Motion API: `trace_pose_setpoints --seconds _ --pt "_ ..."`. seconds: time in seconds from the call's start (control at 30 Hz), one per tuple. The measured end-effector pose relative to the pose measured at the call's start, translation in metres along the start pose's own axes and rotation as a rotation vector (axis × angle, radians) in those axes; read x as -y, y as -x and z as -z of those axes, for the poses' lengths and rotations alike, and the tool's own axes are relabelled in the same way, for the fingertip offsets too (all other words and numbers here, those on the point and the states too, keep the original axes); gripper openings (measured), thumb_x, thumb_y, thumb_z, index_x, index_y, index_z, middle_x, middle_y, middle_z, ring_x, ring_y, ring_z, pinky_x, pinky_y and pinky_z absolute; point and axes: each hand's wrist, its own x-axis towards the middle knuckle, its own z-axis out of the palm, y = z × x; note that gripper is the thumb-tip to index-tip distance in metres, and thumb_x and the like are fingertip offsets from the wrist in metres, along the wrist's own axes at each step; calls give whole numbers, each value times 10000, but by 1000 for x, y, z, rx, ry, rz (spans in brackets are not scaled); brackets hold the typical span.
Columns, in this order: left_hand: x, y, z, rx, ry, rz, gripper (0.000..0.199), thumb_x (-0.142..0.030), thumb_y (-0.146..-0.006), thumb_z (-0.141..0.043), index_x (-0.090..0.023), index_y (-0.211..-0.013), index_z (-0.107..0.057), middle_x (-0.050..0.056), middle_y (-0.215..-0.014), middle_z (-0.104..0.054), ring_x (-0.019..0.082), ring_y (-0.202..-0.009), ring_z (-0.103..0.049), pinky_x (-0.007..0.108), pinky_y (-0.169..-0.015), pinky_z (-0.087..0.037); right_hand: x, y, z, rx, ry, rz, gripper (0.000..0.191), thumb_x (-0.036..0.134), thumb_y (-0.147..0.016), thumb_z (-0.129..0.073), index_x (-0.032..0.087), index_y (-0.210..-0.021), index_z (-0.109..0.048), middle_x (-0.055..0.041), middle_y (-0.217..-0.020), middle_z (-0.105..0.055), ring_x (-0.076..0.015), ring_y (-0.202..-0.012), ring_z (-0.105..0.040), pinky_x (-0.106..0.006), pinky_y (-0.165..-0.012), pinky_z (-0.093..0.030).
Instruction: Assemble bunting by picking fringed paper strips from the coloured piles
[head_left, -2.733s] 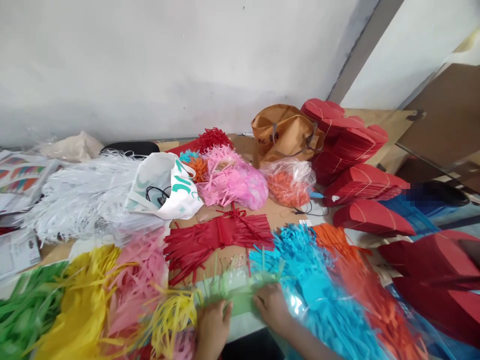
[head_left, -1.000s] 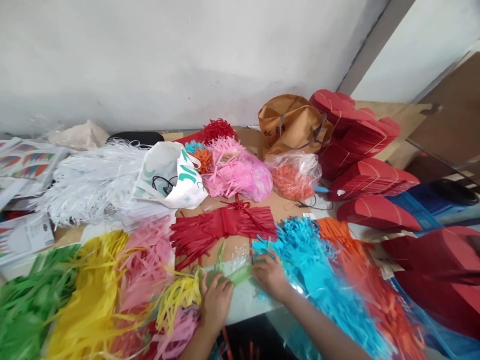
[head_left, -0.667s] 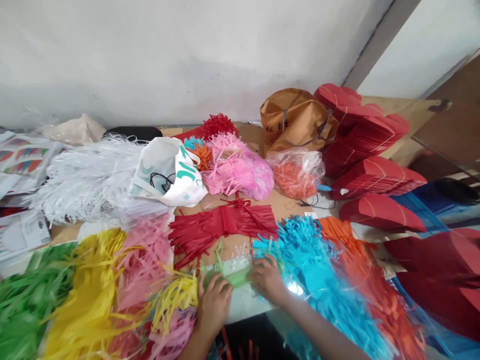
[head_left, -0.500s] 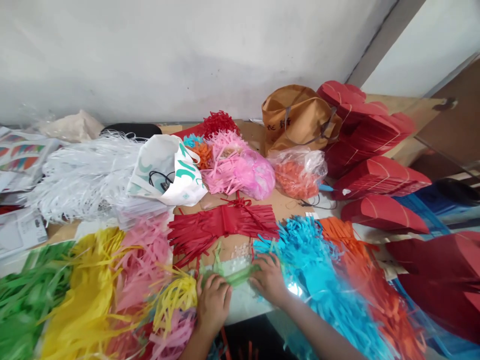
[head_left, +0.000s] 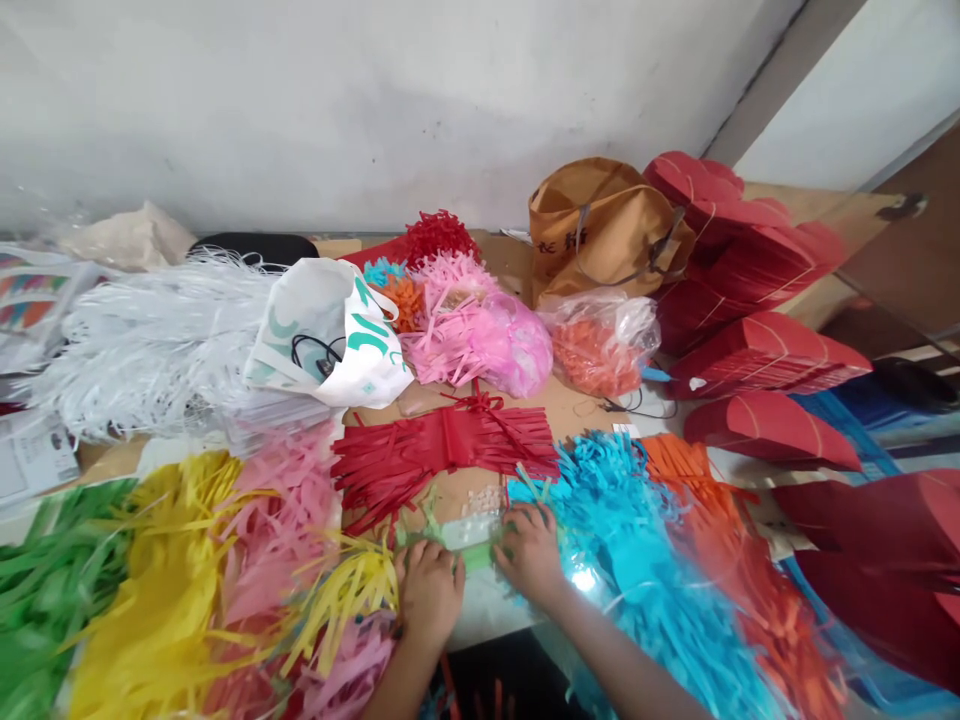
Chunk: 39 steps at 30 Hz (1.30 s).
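A light green strip of fringed paper (head_left: 477,556) lies across the table's near edge, with thin green ends spreading out at both sides. On its left end rests my left hand (head_left: 430,590), fingers curled down over the paper. My right hand (head_left: 529,556) holds the other end the same way, palm down; the thumbs and fingertips are partly hidden. Just beyond the hands lies a red fringed paper bundle (head_left: 446,445). Small clear pieces (head_left: 484,500) sit between that bundle and the green strip. By my left wrist is a yellow paper tassel (head_left: 352,590).
Green (head_left: 56,570), yellow (head_left: 157,590) and pink fringe (head_left: 281,510) pile up at the left; blue (head_left: 652,560) and orange fringe (head_left: 750,570) at the right. Behind stand a white bag (head_left: 330,335), a brown bag (head_left: 607,230) and red paper stacks (head_left: 765,355).
The green strip has flattened and narrowed between my hands, leaving more of the pale surface showing behind it. My right hand has shifted slightly left and nearer; the view has tilted a little.
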Motion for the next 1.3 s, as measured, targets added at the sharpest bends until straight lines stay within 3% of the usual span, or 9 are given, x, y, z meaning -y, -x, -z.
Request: trace_pose_setpoints --seconds 0.07,0.13,0.23,0.3,0.53,0.73,0.9,1.1,1.3 --pt "2 2 0 -25 3 -8 217 -286 -895 -550 -213 -754 -700 61 -796 -676 267 -887 -562 483 -910 -357 0 3 0 -73 57 -20 132 375 -807 -713 245 -796 -693 -53 -1046 -680 -277 -1113 -517 -529 -1107 -180" --pt "4 4 -2 -50 19 -42 153 -238 -882 -565 -232 -862 -717 57 -886 -694 257 -940 -572 485 -976 -335 -1 7 3 -127 88 55 96 350 -844 -685 259 -871 -695 -52 -1119 -676 -276 -1181 -489 -538 -1135 -116" --pt "4 5 -4 -55 52 -125 211 -135 -821 -592 -299 -832 -724 11 -940 -709 236 -1013 -578 471 -1044 -298 -2 11 9 -47 77 308 84 364 -887 -641 304 -912 -695 -1 -1236 -648 -279 -1292 -413 -581 -1151 4" --pt "3 5 -5 -44 64 -167 208 -131 -788 -604 -303 -799 -720 6 -941 -710 240 -1032 -578 479 -1054 -297 -3 11 10 3 71 392 97 341 -914 -612 300 -895 -698 16 -1247 -648 -272 -1303 -408 -586 -1153 16" --pt "-5 10 -2 -39 77 -183 140 -266 -794 -599 -242 -875 -712 67 -1012 -694 276 -1069 -572 550 -1118 -229 -2 0 7 18 11 299 151 248 -906 -615 258 -780 -698 1 -1045 -706 -231 -1146 -530 -531 -1180 -56" --pt "-3 9 -6 -49 105 -169 154 -263 -805 -594 -224 -897 -711 67 -1001 -699 269 -1073 -579 547 -1128 -214 8 3 3 43 74 478 142 212 -940 -562 238 -926 -701 -21 -1152 -681 -251 -1246 -464 -552 -1187 -16" --pt "-1 4 -6 -66 111 -173 130 -281 -808 -605 -230 -873 -706 59 -989 -703 268 -1074 -580 544 -1129 -213 8 -11 1 64 55 457 182 170 -941 -543 228 -853 -690 -14 -1073 -699 -232 -1183 -511 -562 -1183 22" --pt "2 5 -7 -130 120 -157 149 -176 -836 -586 -253 -766 -692 2 -905 -719 218 -1007 -615 502 -1111 -228 11 -6 6 50 96 449 114 287 -922 -598 224 -936 -692 -57 -1230 -648 -286 -1290 -427 -611 -1159 101" --pt "12 16 -5 -134 140 -148 170 -210 -866 -579 -288 -775 -699 -14 -893 -725 211 -1000 -620 502 -1121 -204 -19 9 -8 -62 26 339 126 246 -911 -621 304 -854 -717 32 -1055 -716 -247 -1192 -499 -571 -1155 -56"
